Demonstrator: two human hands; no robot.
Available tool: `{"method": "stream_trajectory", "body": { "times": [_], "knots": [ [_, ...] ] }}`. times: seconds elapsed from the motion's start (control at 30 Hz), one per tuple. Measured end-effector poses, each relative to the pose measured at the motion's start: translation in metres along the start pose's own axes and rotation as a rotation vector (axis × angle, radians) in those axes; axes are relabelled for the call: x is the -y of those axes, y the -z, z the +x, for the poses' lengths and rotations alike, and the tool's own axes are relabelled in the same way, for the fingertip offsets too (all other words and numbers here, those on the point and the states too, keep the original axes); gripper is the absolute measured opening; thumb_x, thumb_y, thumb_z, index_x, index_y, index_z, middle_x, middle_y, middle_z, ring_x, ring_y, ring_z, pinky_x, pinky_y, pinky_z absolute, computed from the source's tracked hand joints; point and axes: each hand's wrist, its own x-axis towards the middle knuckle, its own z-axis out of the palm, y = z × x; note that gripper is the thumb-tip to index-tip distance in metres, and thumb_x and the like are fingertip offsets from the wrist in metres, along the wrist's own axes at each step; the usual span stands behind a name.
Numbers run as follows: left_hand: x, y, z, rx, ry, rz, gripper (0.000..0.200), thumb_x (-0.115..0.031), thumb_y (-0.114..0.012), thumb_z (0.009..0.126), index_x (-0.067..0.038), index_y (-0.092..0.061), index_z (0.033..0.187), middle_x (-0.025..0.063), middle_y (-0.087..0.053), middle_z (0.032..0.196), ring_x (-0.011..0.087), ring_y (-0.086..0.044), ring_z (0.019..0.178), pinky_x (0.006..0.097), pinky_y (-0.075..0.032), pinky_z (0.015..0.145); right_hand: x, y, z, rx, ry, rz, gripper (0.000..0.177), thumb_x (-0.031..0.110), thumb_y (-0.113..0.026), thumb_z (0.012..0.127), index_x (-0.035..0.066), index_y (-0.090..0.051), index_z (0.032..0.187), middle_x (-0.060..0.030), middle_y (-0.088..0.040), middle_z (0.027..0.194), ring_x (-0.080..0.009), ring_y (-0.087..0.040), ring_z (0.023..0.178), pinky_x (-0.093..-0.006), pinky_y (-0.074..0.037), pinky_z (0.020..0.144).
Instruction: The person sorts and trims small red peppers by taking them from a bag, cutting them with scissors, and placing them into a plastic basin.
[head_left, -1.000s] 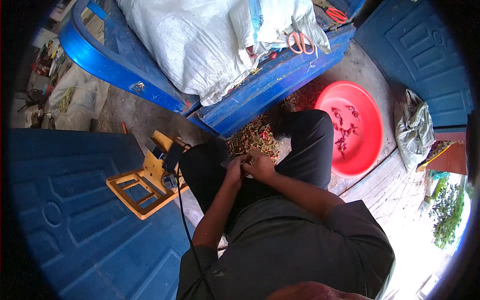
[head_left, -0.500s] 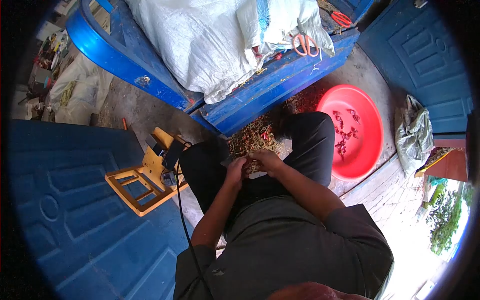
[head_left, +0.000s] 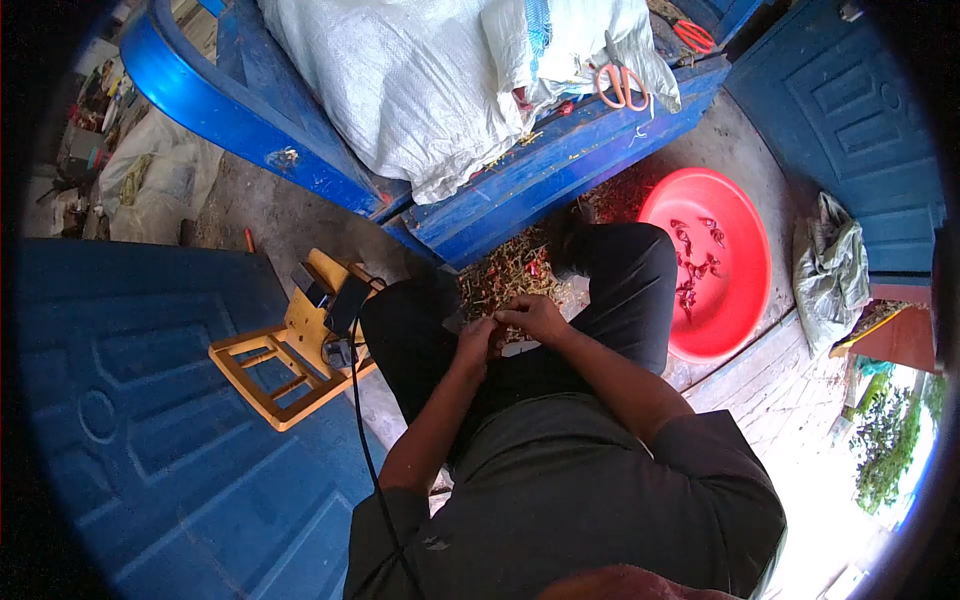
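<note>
My left hand [head_left: 474, 346] and my right hand [head_left: 537, 317] meet between my knees, fingertips touching. The fingers of both are closed in a pinch; whatever they hold is too small or hidden to make out. Just beyond them, on the floor, lies a pile of dry stems and red bits [head_left: 510, 275]. To the right of my right knee stands a red plastic basin [head_left: 735, 300]. Inside it are several dark red, shrivelled pieces [head_left: 687, 290] that look like dried chillies.
A blue metal cart [head_left: 560, 195] carries a white woven sack [head_left: 400, 90], orange-handled scissors [head_left: 622, 88] and a second red-handled pair [head_left: 693, 37]. At left, a wooden stool [head_left: 300, 340] lies near a blue door [head_left: 160, 420]; a black cable [head_left: 362, 430] runs over my leg. A crumpled sack [head_left: 832, 270] lies right.
Both hands stay together between my knees, with the right hand's fingers shifting slightly against the left. The view has moved a little; the basin, cart and sacks are unchanged.
</note>
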Motion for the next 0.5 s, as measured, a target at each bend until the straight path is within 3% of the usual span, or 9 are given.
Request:
{"method": "stream_trajectory", "body": {
  "times": [0.13, 0.2, 0.3, 0.4, 0.5],
  "knots": [
    [-0.003, -0.005, 0.002, -0.036, 0.035, 0.0, 0.023, -0.029, -0.051, 0.099, -0.01, -0.064, 0.101, -0.0005, -0.063, 0.086, 0.0099, -0.055, 0.065, 0.0261, -0.044, 0.057, -0.015, -0.004, 0.01, -0.016, -0.133, 0.334, 0.019, 0.02, -0.073, 0.089, 0.002, -0.07, 0.084, -0.0047, -0.061, 0.074, -0.0152, -0.061, 0.073, -0.0311, -0.048, 0.066],
    [-0.009, -0.007, 0.004, -0.007, 0.005, -0.028, 0.023, -0.029, -0.051, 0.099, -0.01, -0.065, 0.102, -0.0006, -0.064, 0.086, 0.0097, -0.055, 0.066, 0.0259, -0.044, 0.057, -0.022, -0.009, 0.015, -0.275, 0.41, 0.096, 0.014, 0.015, -0.074, 0.087, 0.002, -0.07, 0.083, -0.0051, -0.061, 0.075, -0.016, -0.06, 0.073, -0.0311, -0.048, 0.067],
    [-0.014, -0.013, 0.002, -0.022, -0.002, -0.047, 0.023, -0.028, -0.051, 0.098, -0.01, -0.065, 0.103, -0.0007, -0.064, 0.086, 0.0094, -0.054, 0.065, 0.0257, -0.044, 0.056, -0.002, -0.003, 0.008, -0.368, 0.52, -0.071, 0.01, 0.01, -0.074, 0.085, 0.002, -0.069, 0.082, -0.0059, -0.062, 0.076, -0.017, -0.059, 0.073, -0.0318, -0.047, 0.067],
    [-0.02, -0.018, 0.0, -0.06, -0.018, -0.065, 0.021, -0.026, -0.053, 0.098, -0.01, -0.065, 0.103, -0.0009, -0.062, 0.084, 0.0094, -0.054, 0.063, 0.0253, -0.044, 0.054, -0.028, -0.006, 0.03, -0.259, 0.4, 0.162, 0.016, 0.015, -0.074, 0.088, 0.001, -0.067, 0.086, -0.0066, -0.063, 0.084, -0.0181, -0.063, 0.08, -0.0363, -0.05, 0.07],
    [-0.015, -0.017, 0.004, -0.029, 0.015, 0.039, 0.019, -0.023, -0.054, 0.096, -0.01, -0.065, 0.103, -0.0002, -0.061, 0.081, 0.0095, -0.053, 0.061, 0.0252, -0.043, 0.053, -0.04, -0.006, 0.039, -0.138, 0.257, 0.309, 0.019, 0.019, -0.074, 0.09, 0.001, -0.069, 0.088, -0.0064, -0.066, 0.084, -0.0166, -0.064, 0.079, -0.0351, -0.052, 0.071]
  ]
}}
